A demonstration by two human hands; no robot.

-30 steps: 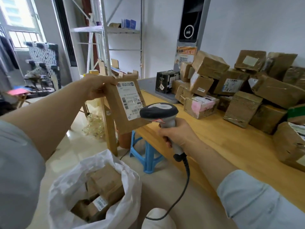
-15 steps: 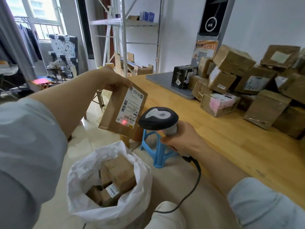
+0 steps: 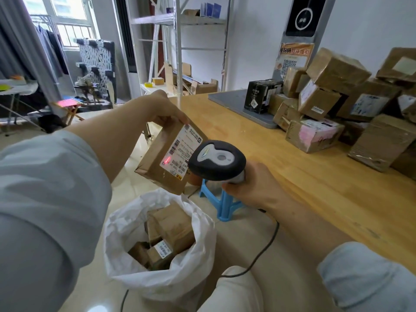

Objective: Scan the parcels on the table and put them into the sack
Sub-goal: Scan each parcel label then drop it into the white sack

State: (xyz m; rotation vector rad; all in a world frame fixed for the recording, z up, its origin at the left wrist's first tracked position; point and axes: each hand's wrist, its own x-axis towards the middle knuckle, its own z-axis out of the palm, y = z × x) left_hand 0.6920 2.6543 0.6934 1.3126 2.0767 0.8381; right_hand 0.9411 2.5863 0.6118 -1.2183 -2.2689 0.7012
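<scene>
Closest in, a white sack (image 3: 182,278) is standing open on the floor, and several brown parcels (image 3: 173,226) are lying inside it, one showing a white label. A dark cable (image 3: 266,246) is trailing past the sack's right side up to the scanner (image 3: 217,159). The right hand (image 3: 254,188) is gripping the scanner's handle with its fingers wrapped round it, and the scanner's head is pointing left. Just beside that head, the left hand (image 3: 162,109) is holding a flat brown parcel (image 3: 155,163) in the air above the sack, tilted, with the fingers curled over its upper edge. The parcel's shipping label (image 3: 181,152) is facing the scanner, and a red spot of light (image 3: 167,160) is glowing on the label's lower part. Under the scanner a blue stool (image 3: 221,207) is standing on the floor against the wooden table (image 3: 304,183). Further along the table, a heap of brown boxes (image 3: 333,93) is sitting against the wall, with a pink-patched box (image 3: 313,135) at its front. A black box (image 3: 261,95) is resting on a grey pad (image 3: 231,102) left of the heap. Beyond, a metal rack (image 3: 180,41) is standing near a window (image 3: 67,23).
</scene>
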